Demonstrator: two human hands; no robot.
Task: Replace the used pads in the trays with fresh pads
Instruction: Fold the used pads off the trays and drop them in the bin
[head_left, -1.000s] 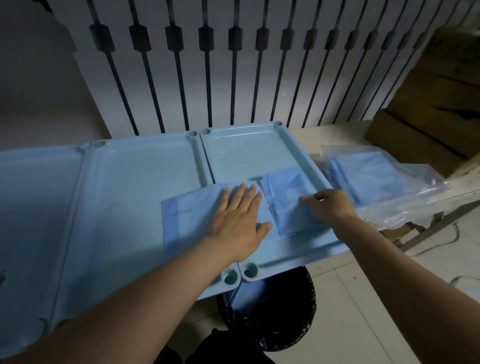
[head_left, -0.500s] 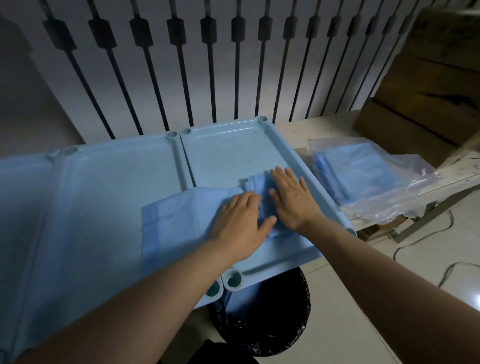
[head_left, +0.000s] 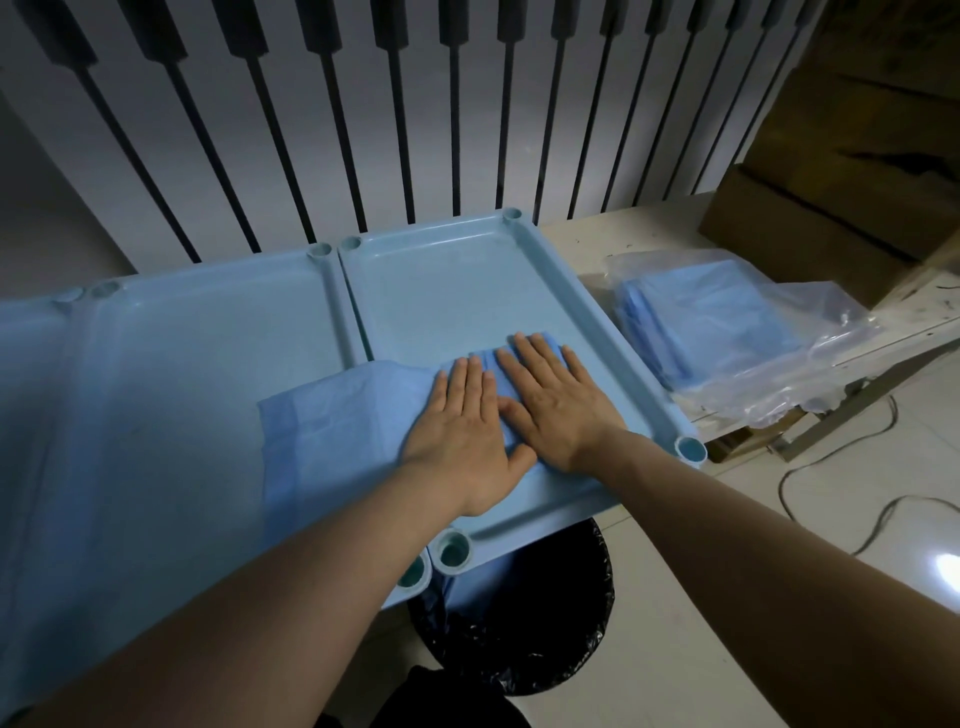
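Observation:
A blue pad (head_left: 337, 421), partly unfolded, lies across the divide between the middle tray (head_left: 197, 364) and the right tray (head_left: 447, 291). My left hand (head_left: 462, 436) lies flat on it with straight fingers. My right hand (head_left: 558, 400) presses flat beside it on the pad's still folded right part, inside the right tray. The two hands touch at the thumbs. A clear plastic bag of fresh blue pads (head_left: 717, 322) sits on the table to the right of the trays.
A third light-blue tray (head_left: 26, 395) lies at the far left. A bin with a black liner (head_left: 519, 618) stands on the floor under the trays' front edge. Cardboard boxes (head_left: 841, 171) are stacked at the back right. A cable (head_left: 831, 467) trails over the floor tiles.
My right hand left the pad's right edge and moved left to lie flat beside my left hand. The folded part now looks bunched narrower under both palms. The view shifted left.

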